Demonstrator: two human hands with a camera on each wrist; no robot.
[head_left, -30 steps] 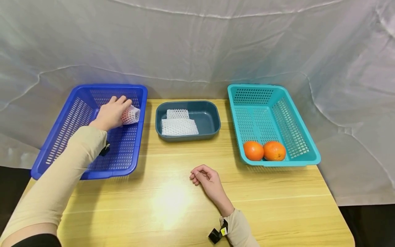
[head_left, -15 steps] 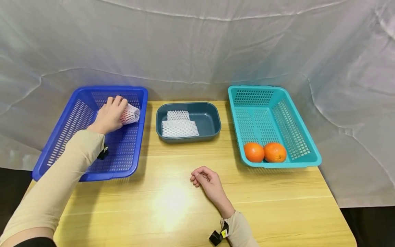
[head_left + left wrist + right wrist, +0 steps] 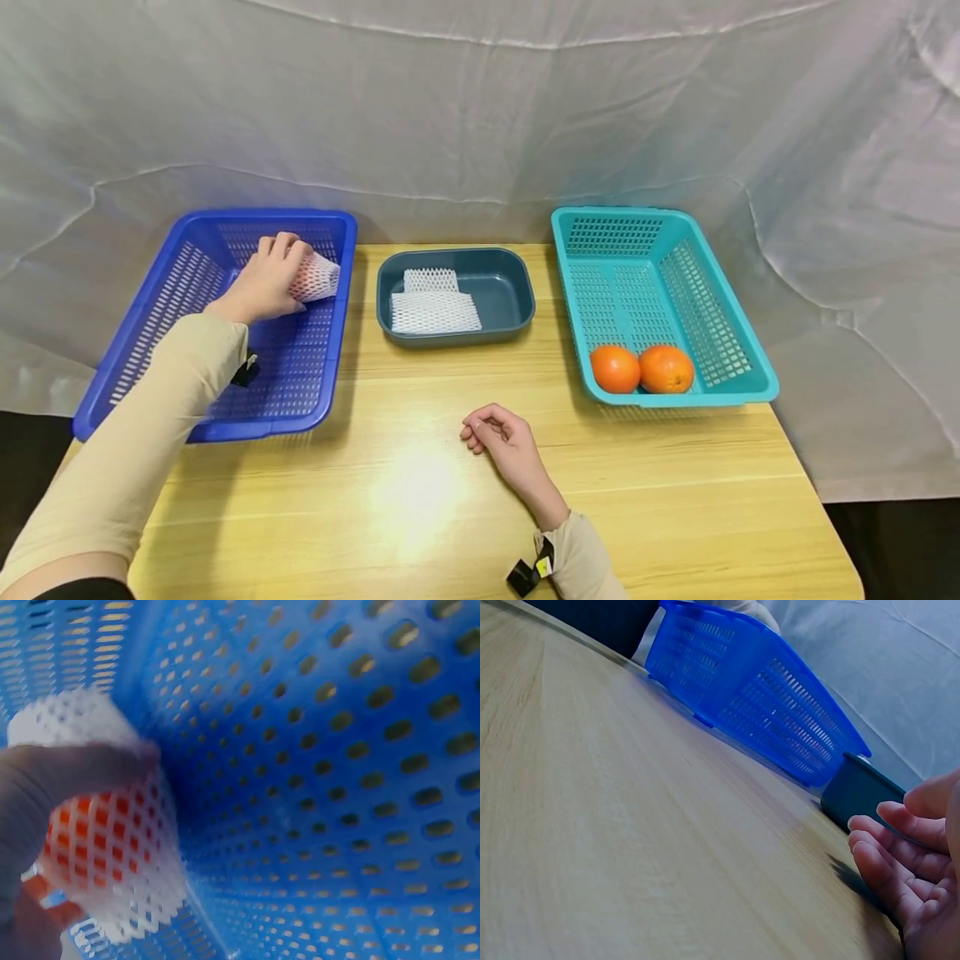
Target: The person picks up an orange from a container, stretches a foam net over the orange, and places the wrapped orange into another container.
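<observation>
In the blue basket (image 3: 333,333), the left hand (image 3: 264,279) grips a reddish-orange round fruit in a white foam net (image 3: 317,277), near the basket's back right corner. The left wrist view shows the thumb of that hand (image 3: 37,795) across the net sleeve (image 3: 112,840), with orange-red skin showing through the mesh. My right hand (image 3: 510,446) rests on the wooden table (image 3: 675,500), fingers loosely curled around nothing. The right wrist view has this hand (image 3: 915,877) palm up at the right edge.
A dark teal tray (image 3: 502,300) with white foam nets (image 3: 437,312) stands at the back middle. To its right is a turquoise basket (image 3: 750,350) with two oranges (image 3: 615,369) at its front. A grey cloth (image 3: 480,108) hangs behind the table.
Within the blue basket, the left hand and forearm have shifted slightly left, showing more of the netted fruit. The right hand has stayed in place.
</observation>
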